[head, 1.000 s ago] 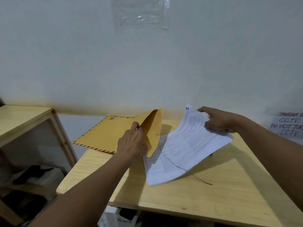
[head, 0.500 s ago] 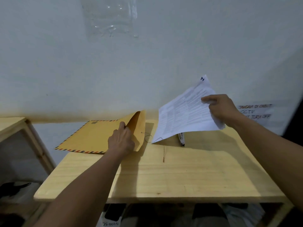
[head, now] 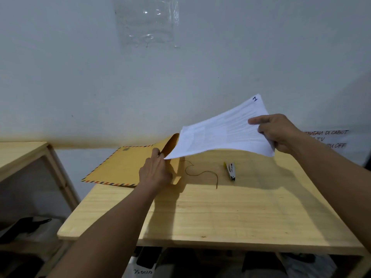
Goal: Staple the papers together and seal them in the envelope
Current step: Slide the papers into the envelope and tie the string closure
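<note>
A brown envelope [head: 122, 167] with a striped border lies at the table's back left, partly overhanging the edge. My left hand [head: 155, 171] holds its mouth open at the right end, the flap raised. My right hand [head: 278, 133] grips a stack of white printed papers [head: 218, 135] by the right edge, in the air above the table. The papers' lower left corner sits right at the envelope's opening, by my left fingers. A small stapler [head: 230, 170] lies on the table under the papers. A thin string [head: 202, 172] trails from the envelope's flap.
The wooden table [head: 220, 213] stands against a pale wall. A wooden shelf unit [head: 24, 157] is at the left. A handwritten paper notice [head: 329, 139] is stuck on the wall at the right. Bags and boxes sit under the table.
My right hand has lifted the papers off the table and swung their lower corner left to the envelope's mouth. The stapler is now uncovered. My left hand stays on the envelope.
</note>
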The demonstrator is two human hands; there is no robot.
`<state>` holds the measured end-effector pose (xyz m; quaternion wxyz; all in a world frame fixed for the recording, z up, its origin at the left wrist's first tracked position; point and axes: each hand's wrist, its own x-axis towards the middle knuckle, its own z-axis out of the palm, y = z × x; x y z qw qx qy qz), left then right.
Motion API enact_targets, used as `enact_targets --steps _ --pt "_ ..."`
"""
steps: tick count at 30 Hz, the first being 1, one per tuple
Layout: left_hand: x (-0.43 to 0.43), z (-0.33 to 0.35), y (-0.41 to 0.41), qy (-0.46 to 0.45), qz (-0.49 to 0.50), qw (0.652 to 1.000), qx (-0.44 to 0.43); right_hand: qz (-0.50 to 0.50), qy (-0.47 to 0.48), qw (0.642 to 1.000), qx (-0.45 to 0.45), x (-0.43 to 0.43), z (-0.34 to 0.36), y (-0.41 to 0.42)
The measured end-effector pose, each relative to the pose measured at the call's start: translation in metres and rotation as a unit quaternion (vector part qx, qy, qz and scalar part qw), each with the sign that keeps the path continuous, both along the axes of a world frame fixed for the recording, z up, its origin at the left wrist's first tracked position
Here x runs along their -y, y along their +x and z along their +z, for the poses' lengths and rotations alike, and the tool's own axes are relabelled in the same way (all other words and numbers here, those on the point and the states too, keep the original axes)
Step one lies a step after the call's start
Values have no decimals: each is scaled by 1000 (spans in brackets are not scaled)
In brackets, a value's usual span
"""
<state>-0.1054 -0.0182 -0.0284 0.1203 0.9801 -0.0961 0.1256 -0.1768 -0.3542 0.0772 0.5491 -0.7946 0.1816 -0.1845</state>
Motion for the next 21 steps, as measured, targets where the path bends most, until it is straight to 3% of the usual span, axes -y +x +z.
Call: enact_targets --steps 8,21 --pt "-9 3 -8 34 -28 999 -5 59 -27 995 -78 -3 -9 9" --pt "-14 0 -8 69 -110 991 -20 -4 9 999 -33 -19 -19 25"
